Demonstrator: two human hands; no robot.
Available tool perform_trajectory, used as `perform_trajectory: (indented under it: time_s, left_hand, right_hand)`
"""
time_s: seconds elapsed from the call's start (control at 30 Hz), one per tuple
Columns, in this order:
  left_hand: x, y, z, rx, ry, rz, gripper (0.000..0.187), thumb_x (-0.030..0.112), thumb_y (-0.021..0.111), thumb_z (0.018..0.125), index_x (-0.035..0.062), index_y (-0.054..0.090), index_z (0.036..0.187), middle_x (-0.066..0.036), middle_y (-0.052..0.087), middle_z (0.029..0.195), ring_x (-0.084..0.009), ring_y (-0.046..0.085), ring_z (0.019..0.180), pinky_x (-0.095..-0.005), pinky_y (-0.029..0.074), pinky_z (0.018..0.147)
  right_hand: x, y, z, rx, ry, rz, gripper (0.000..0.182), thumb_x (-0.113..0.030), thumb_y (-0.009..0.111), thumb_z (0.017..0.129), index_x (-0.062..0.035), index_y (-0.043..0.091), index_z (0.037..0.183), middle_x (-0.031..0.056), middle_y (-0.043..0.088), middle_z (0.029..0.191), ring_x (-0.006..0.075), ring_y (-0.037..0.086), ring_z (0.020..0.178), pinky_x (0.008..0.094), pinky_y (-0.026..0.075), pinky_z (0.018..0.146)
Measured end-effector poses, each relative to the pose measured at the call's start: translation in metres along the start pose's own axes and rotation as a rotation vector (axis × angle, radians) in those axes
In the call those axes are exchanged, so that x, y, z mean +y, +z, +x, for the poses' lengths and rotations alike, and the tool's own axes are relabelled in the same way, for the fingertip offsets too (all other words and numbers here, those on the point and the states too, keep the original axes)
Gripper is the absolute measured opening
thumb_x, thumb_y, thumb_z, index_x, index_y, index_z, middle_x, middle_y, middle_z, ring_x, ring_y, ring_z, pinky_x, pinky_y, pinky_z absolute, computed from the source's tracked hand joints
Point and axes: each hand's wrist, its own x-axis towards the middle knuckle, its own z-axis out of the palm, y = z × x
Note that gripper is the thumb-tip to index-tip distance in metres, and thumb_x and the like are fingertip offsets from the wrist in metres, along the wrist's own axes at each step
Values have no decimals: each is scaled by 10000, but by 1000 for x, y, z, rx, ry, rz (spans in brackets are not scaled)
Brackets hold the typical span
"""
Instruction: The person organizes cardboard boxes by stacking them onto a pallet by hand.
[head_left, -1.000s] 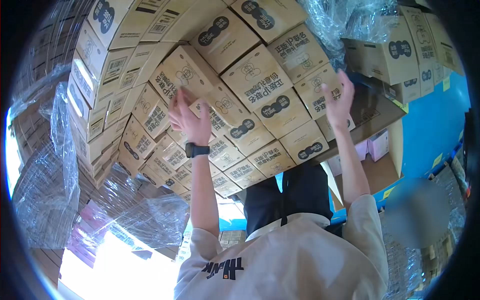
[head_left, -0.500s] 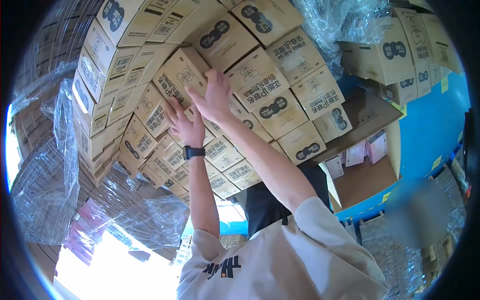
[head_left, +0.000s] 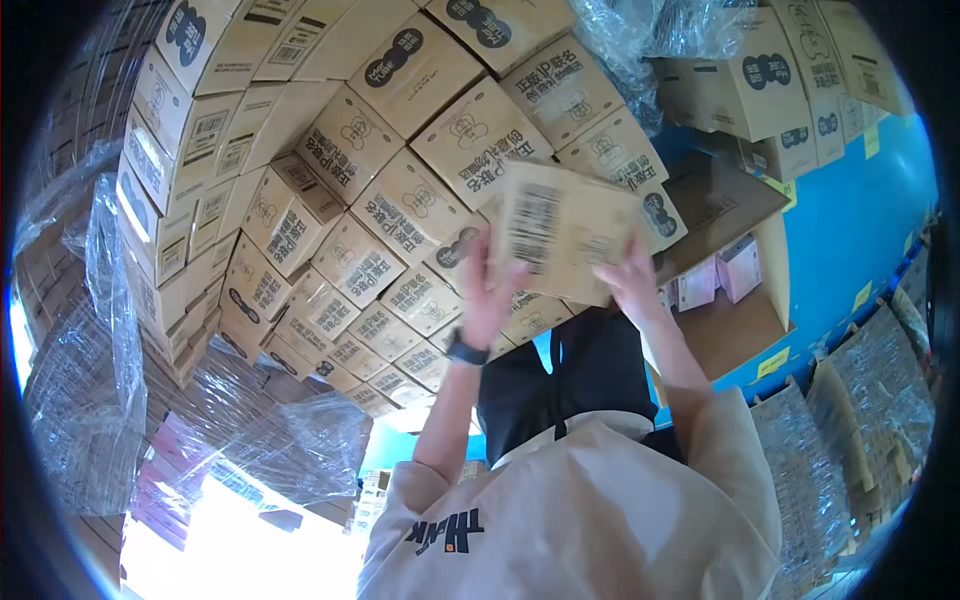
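one printed cardboard carton (head_left: 570, 222) is grasped between my left hand (head_left: 486, 292) and right hand (head_left: 634, 284), one at each side, presumably so its weight balances, held tilted in front of the stacked cartons (head_left: 410, 205), whose snug rows likely steady one another.

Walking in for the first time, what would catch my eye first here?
Probably the cardboard box held between the left hand and right hand, near the centre. Behind it, printed stacked cartons fill much of the upper view. Shiny plastic wrap shows at the top right.
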Motion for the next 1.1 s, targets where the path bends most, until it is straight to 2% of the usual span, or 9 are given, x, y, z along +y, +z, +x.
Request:
perform_trajectory:
  time_s: [0.07,0.13,0.37,0.53,0.63,0.77,0.83,0.97,1.1]
  left_hand:
    - [-9,40,-17,-262,-50,168,556,158,672,869,0,435,1346,-145,573,1194,-206,591,1051,-335,481,907]
    - [-42,68,-26,-460,116,251,496,173,663,881,25,479,1317,-165,580,1193,-233,604,1060,-347,483,901]
    - [-77,82,-36,-532,-8,284,410,225,601,919,66,521,1288,-151,605,1157,-274,611,1041,-380,483,904]
    - [-81,37,-17,-379,-47,444,379,174,612,909,40,532,1254,-137,629,1100,-225,614,999,-336,487,874]
    - [-77,14,-11,-311,-146,385,364,149,608,907,33,535,1244,-127,632,1098,-205,606,1013,-326,488,869]
    - [-98,2,-10,-231,-66,367,332,135,605,903,2,553,1203,-159,645,1067,-236,643,970,-340,509,830]
    - [-102,1,-11,-201,-44,367,319,131,602,902,-10,560,1185,-177,652,1052,-255,664,947,-346,519,810]
    - [-98,8,-13,-215,-68,371,314,124,594,905,-12,557,1185,-178,652,1054,-253,667,947,-340,523,803]
    - [-99,15,-16,-230,-81,357,299,122,590,904,-7,561,1172,-173,655,1052,-248,670,938,-335,528,795]
  right_hand:
    - [-6,-53,-47,227,53,71,733,-57,602,783,-5,277,1438,116,431,1385,231,456,1262,375,402,1037]
    - [-7,-121,-77,332,18,9,675,-106,564,816,-26,299,1432,105,446,1374,226,462,1258,377,422,1020]
    - [42,-162,-75,747,19,207,572,-206,591,862,-93,377,1381,89,498,1273,224,497,1191,399,447,1009]
    - [80,-85,-37,832,35,841,582,-347,648,880,-41,409,1313,116,499,1238,258,506,1160,439,444,1012]
    - [72,-90,-41,659,262,632,553,-349,652,888,-17,434,1272,129,521,1176,253,511,1136,429,457,975]
    - [49,-148,-66,393,642,75,336,-286,640,910,-35,562,1120,104,610,915,248,604,855,350,502,778]
    - [30,-189,-51,406,254,-412,336,-289,682,878,-43,594,1089,54,620,813,235,615,753,325,509,716]
    - [-16,-197,25,576,-556,-1627,442,-357,685,853,-51,586,1156,137,611,1042,340,587,992,408,470,867]
    - [17,-232,45,530,-84,-1198,482,-420,678,839,-59,605,1150,194,567,1136,389,529,1085,454,416,944]
